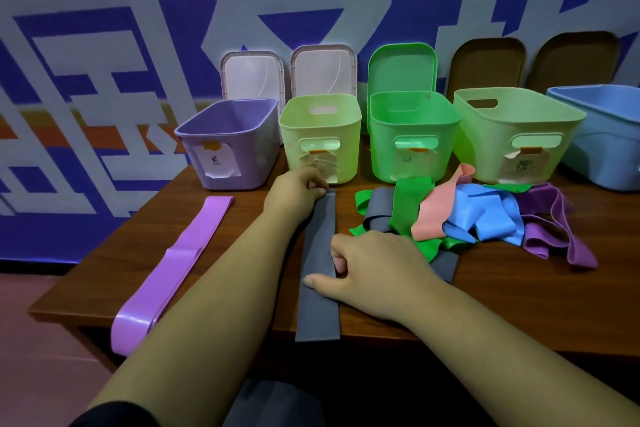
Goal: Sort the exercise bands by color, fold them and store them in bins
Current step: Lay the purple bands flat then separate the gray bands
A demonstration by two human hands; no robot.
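So we've got the long flat grey rubber exercise band (320,236) stretched out lengthwise on the brown wooden tabletop (519,295), running from just in front of the pale yellow-green plastic bin (318,135) down to the near edge. Our left hand (298,189) pinches its far end with curled fingers. Our right hand (377,263) holds it about midway, thumb flat on top, fingers curled at its right edge. The tangled pile of green, pink, blue and purple bands (467,218) sits just right of it.
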